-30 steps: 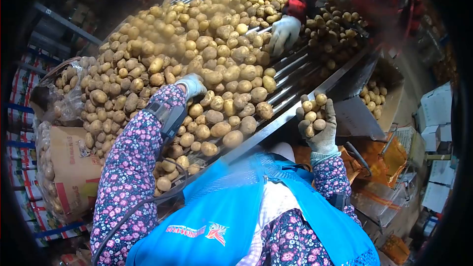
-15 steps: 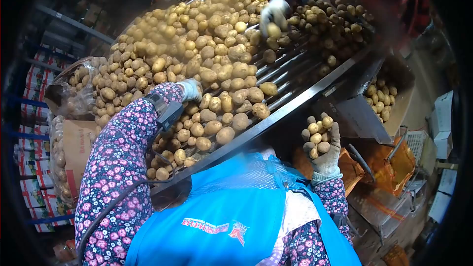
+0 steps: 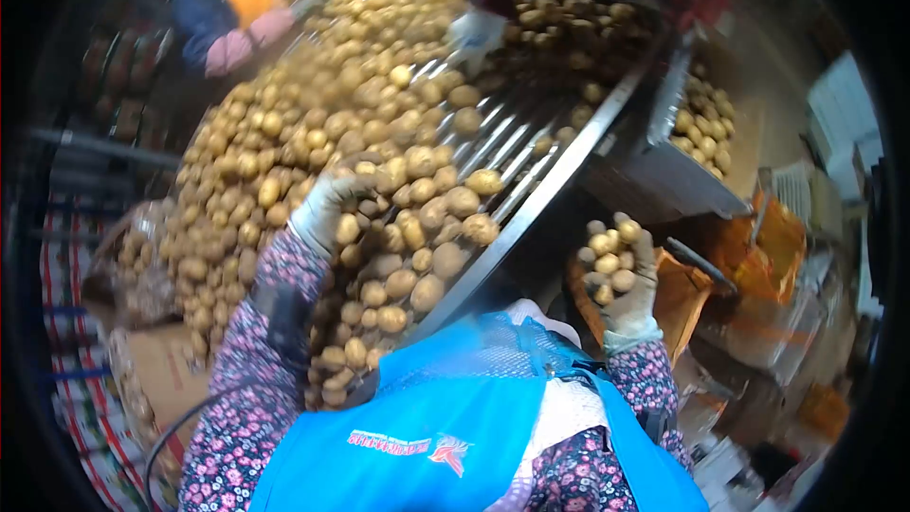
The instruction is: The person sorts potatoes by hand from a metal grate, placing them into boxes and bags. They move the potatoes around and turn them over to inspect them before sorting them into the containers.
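My left hand, in a pale work glove, reaches into the heap of potatoes on the metal roller table. Its fingers are curled around a potato at the heap's surface; the fingertips are slightly blurred. My right hand, also gloved, is held up beyond the table's near rim, palm upward. Its fingers close around several small potatoes stacked against the palm. Larger potatoes lie between my left hand and the rim.
Bare rollers show beside the metal rim. A co-worker's gloved hand is over the far rollers; another person in pink sleeves stands far left. A carton of potatoes and orange bags are at right; another carton at left.
The view has shifted and turned. My left hand has drawn back a little on the heap and turned; my right hand keeps its small potatoes. The co-worker's hand has moved over the rollers.
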### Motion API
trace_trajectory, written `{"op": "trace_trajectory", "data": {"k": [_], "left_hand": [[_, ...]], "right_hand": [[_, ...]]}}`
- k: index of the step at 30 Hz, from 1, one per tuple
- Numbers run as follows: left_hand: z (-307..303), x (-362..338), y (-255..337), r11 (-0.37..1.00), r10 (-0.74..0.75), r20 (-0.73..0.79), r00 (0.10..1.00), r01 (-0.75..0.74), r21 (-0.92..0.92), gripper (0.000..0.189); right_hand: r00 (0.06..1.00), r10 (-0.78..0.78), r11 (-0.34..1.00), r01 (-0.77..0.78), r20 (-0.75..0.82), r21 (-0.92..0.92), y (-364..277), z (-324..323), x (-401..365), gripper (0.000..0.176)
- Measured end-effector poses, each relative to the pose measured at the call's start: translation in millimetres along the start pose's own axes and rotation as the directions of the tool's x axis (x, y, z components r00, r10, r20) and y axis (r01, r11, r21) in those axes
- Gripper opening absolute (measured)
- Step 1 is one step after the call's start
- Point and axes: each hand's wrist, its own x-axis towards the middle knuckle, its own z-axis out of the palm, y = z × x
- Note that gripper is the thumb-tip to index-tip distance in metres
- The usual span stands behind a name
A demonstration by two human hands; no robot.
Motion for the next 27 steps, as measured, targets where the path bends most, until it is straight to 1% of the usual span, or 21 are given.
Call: {"op": "trace_trajectory", "data": {"k": [1, 2, 3, 4, 6, 7, 8, 10, 11, 12, 14, 16, 17, 18, 20, 21, 22, 24, 25, 26, 27], "left_hand": [[30.6, 8.8, -2.3, 0.998, 0.02, 0.058, 0.998, -0.017, -0.054, 0.041], [71.2, 17.2, -13.2, 0.994, 0.021, 0.138, 0.99, -0.006, -0.11, 0.043], [102.9, 33.4, -30.1, 0.968, -0.068, 0.207, 0.976, 0.114, -0.222, 0.042], [136.2, 46.0, -45.5, 0.984, -0.069, 0.22, 0.973, 0.103, -0.148, 0.041], [198.0, 74.8, -88.0, 0.949, -0.128, 0.495, 0.859, 0.252, -0.191, 0.041], [232.8, 78.5, -108.5, 0.949, -0.172, 0.511, 0.842, 0.281, -0.144, 0.041], [248.1, 72.0, -104.1, 0.952, -0.196, 0.5, 0.844, 0.287, -0.11, 0.041], [288.0, 74.0, -127.9, 0.963, -0.239, 0.516, 0.822, 0.269, 0.017, 0.039], [305.3, 77.6, -141.0, 0.949, -0.294, 0.538, 0.79, 0.309, 0.064, 0.038], [320.2, 80.6, -154.4, 0.932, -0.345, 0.55, 0.76, 0.345, 0.109, 0.038], [364.9, 73.2, -173.1, 0.888, -0.43, 0.603, 0.672, 0.435, 0.148, 0.035], [404.7, 81.6, -202.2, 0.86, -0.465, 0.711, 0.528, 0.459, 0.223, 0.034], [425.4, 83.9, -217.2, 0.853, -0.487, 0.75, 0.447, 0.429, 0.297, 0.038], [448.0, 84.7, -233.9, 0.842, -0.517, 0.758, 0.398, 0.395, 0.367, 0.038], [498.4, 82.3, -268.8, 0.801, -0.572, 0.72, 0.392, 0.456, 0.389, 0.03], [526.6, 87.7, -286.9, 0.797, -0.579, 0.756, 0.305, 0.409, 0.445, 0.022], [556.5, 93.6, -303.7, 0.796, -0.556, 0.811, 0.181, 0.397, 0.457, 0.016], [616.4, 93.3, -327.7, 0.814, -0.549, 0.821, 0.157, 0.324, 0.482, 0.014], [648.9, 84.3, -336.8, 0.839, -0.538, 0.818, 0.205, 0.229, 0.494, 0.015], [683.2, 74.6, -347.2, 0.854, -0.52, 0.817, 0.25, 0.13, 0.504, 0.017], [718.5, 75.7, -366.9, 0.85, -0.525, 0.814, 0.248, 0.197, 0.488, 0.019]], "right_hand": [[0.999, 0.021, 0.999, -0.02, -0.04, 0.03, 5.4, 10.6, 6.6, 0.034], [0.993, -0.031, 0.999, 0.026, -0.116, -0.041, 7.5, 30.9, 2.1, 0.035], [0.986, -0.005, 0.996, -0.01, -0.169, -0.092, 2.3, 29.3, -0.3, 0.039], [0.96, -0.004, 1.0, -0.002, -0.28, -0.018, 3.1, 25.8, 1.9, 0.04], [0.964, -0.233, 0.951, 0.198, -0.131, -0.238, -10.5, 24.8, -14.2, 0.039], [0.938, -0.29, 0.943, 0.246, -0.188, -0.226, -23.1, 27.3, -29.2, 0.038], [0.921, -0.311, 0.942, 0.266, -0.232, -0.206, -22.7, 46.2, -39.1, 0.037], [0.888, -0.376, 0.919, 0.321, -0.266, -0.228, -45.0, 24.9, -68.6, 0.036], [0.876, -0.39, 0.915, 0.334, -0.284, -0.226, -56.1, 14.1, -81.4, 0.035], [0.837, -0.404, 0.914, 0.351, -0.369, -0.206, -61.9, 5.3, -96.9, 0.032], [0.797, -0.448, 0.89, 0.441, -0.405, -0.116, -77.1, -16.7, -124.0, 0.031], [0.748, -0.532, 0.823, 0.568, -0.396, -0.034, -93.6, -35.0, -155.8, 0.031], [0.728, -0.568, 0.796, 0.605, -0.383, -0.03, -102.5, -42.2, -176.5, 0.034], [0.688, -0.621, 0.762, 0.642, -0.376, -0.084, -113.1, -53.1, -195.8, 0.036], [0.552, -0.686, 0.676, 0.724, -0.474, -0.136, -133.6, -79.7, -229.1, 0.036], [0.561, -0.725, 0.637, 0.767, -0.398, -0.078, -147.8, -94.7, -245.1, 0.033], [0.571, -0.776, 0.583, 0.812, -0.269, 0.041, -162.2, -98.9, -264.6, 0.03], [0.464, -0.814, 0.491, 0.871, -0.35, 0.014, -178.4, -109.4, -296.6, 0.027], [0.405, -0.831, 0.424, 0.905, -0.382, 0.037, -182.6, -118.4, -308.7, 0.027], [0.365, -0.816, 0.389, 0.92, -0.449, 0.04, -183.3, -113.4, -323.3, 0.026], [0.347, -0.839, 0.366, 0.93, -0.418, 0.036, -178.3, -125.0, -336.7, 0.026]]}}
